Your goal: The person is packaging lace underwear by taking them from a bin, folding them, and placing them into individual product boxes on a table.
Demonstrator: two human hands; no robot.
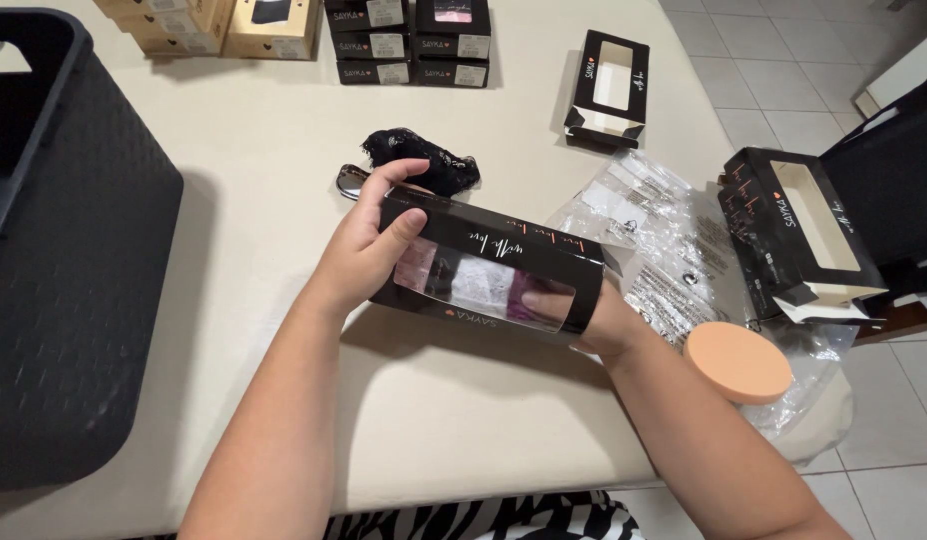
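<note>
The left hand [369,245] curls its fingers [399,172] over the top edge of a black box [489,265], with the thumb pressed flat on the clear window in its front; the grip is closed around that end. The right hand [584,315] is pushed into the box's other, open end, so its fingers show only dimly through the window and how far they are spread cannot be told.

The box is held just above the cream table [284,130], its long axis running from upper left down to lower right, window facing up. Pale and pink cloth shows behind the window.

Just behind the left hand lies a bunch of black lace [424,155]. To the right sit clear plastic bags [654,235] and a round peach-coloured sponge [738,362]. Two empty black window boxes [609,85] [799,230] lie further right, one partly past the table edge. Along the far edge stand stacked black boxes [409,40] with white labels and tan cartons [209,25]. A dark basket [74,250] stands at the left.
</note>
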